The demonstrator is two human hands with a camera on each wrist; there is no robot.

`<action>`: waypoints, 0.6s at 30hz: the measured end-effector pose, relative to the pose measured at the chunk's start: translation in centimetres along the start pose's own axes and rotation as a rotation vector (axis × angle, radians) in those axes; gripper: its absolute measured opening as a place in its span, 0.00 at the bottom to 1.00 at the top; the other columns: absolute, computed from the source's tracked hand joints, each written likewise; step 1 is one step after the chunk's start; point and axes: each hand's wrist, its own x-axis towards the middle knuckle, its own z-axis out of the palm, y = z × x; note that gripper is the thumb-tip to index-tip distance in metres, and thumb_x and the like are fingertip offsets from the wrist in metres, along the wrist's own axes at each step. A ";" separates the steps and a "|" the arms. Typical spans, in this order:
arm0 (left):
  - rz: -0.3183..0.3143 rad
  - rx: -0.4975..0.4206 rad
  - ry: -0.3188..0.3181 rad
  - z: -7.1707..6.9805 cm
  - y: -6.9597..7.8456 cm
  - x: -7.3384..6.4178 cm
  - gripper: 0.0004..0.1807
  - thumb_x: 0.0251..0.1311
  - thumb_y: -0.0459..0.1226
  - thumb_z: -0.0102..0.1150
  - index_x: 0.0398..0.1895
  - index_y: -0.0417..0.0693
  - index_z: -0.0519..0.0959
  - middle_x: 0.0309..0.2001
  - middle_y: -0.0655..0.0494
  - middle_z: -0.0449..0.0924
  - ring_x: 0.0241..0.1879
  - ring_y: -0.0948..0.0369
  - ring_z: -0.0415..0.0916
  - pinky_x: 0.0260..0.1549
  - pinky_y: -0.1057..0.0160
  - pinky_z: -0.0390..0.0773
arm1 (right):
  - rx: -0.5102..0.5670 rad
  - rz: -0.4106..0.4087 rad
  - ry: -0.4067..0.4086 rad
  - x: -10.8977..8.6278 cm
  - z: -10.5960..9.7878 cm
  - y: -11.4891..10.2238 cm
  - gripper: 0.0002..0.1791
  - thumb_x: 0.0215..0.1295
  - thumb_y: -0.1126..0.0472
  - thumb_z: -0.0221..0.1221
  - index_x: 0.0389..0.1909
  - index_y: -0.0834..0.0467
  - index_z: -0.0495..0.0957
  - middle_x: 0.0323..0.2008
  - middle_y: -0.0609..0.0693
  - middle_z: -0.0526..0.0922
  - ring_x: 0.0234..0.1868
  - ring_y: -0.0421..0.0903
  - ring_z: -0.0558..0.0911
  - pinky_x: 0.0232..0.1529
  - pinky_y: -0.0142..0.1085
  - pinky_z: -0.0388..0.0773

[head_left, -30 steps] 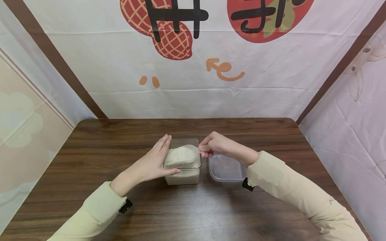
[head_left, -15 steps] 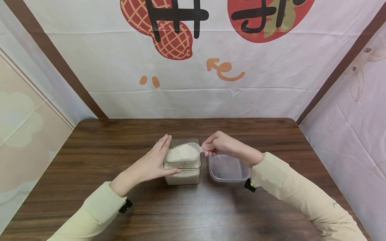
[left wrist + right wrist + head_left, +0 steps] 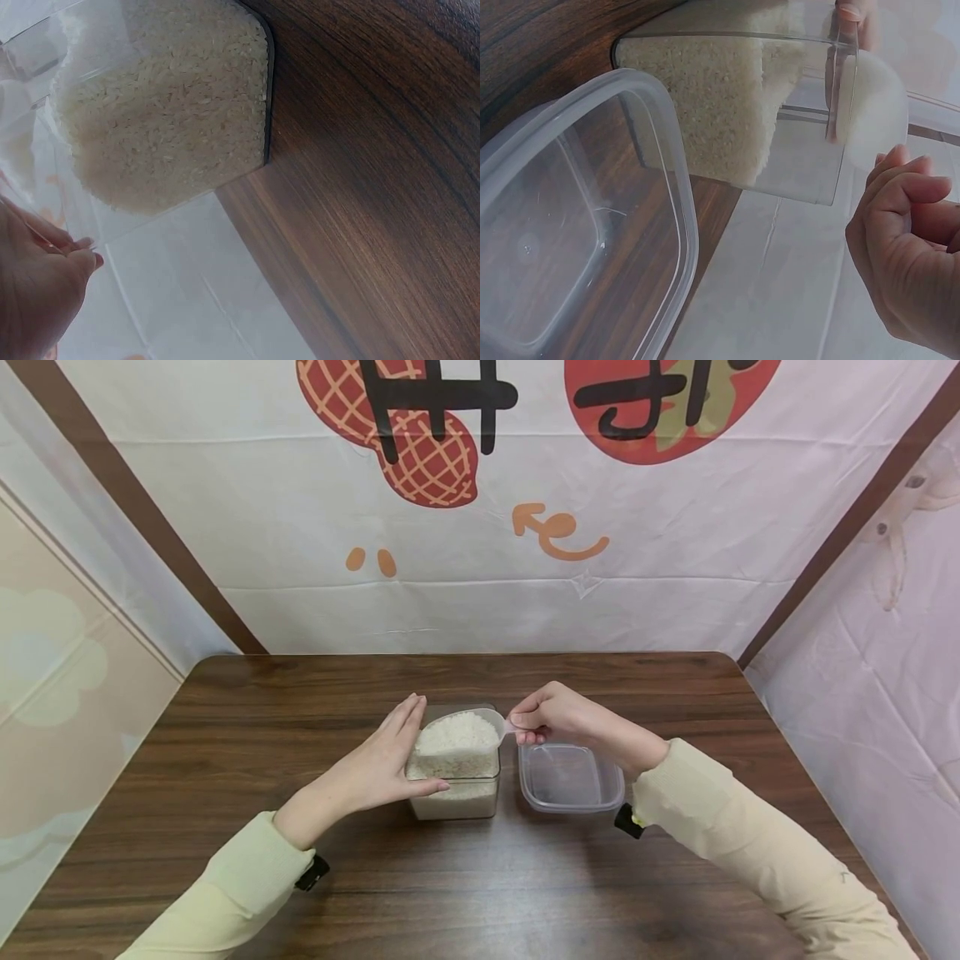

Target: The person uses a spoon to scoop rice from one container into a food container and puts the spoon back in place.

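Note:
A clear, straight-sided container (image 3: 453, 806) partly filled with white rice (image 3: 172, 120) stands at mid-table. My left hand (image 3: 382, 764) holds it at the rim, thumb along the near side and fingers along the left. Just above its mouth is a translucent scoop (image 3: 877, 112), heaped with rice. My right hand (image 3: 555, 714) pinches the scoop's short handle between thumb and curled fingers, at the container's right edge. Below that hand, a clear, shallow plastic box (image 3: 527, 789) sits on the table, open at the top with no rice seen inside.
The dark wood-grain table (image 3: 375, 893) reaches back to a white printed cloth (image 3: 480, 618). Similar pale cloths hang at the left and right sides. A black wrist strap (image 3: 628, 820) shows under the right sleeve, and another under the left.
The right hand has drawn the rice-filled scoop slightly up and to the right, so more of its handle shows. The left hand and both containers have stayed in place.

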 end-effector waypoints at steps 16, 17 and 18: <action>-0.004 0.001 -0.007 -0.1 0.0 0.0 0.63 0.45 0.69 0.52 0.69 0.32 0.41 0.70 0.40 0.39 0.69 0.50 0.38 0.63 0.51 0.52 | 0.025 -0.024 0.010 -0.9 -1.5 0.4 0.14 0.64 0.72 0.48 0.45 0.81 0.70 0.16 0.47 0.75 0.19 0.36 0.72 0.23 0.25 0.67; -0.003 0.000 -0.006 -0.1 0.0 0.0 0.63 0.44 0.69 0.52 0.69 0.32 0.42 0.70 0.40 0.39 0.69 0.50 0.38 0.63 0.51 0.52 | 0.027 -0.027 0.010 -0.9 -1.6 0.5 0.15 0.64 0.73 0.48 0.45 0.81 0.70 0.16 0.47 0.75 0.19 0.36 0.71 0.23 0.25 0.67; -0.002 0.000 -0.004 -0.1 0.0 0.0 0.63 0.44 0.69 0.52 0.69 0.32 0.42 0.70 0.40 0.39 0.69 0.50 0.38 0.63 0.51 0.52 | 0.027 -0.030 0.010 -1.0 -1.7 0.5 0.15 0.64 0.73 0.48 0.46 0.81 0.70 0.16 0.47 0.75 0.19 0.35 0.71 0.23 0.24 0.67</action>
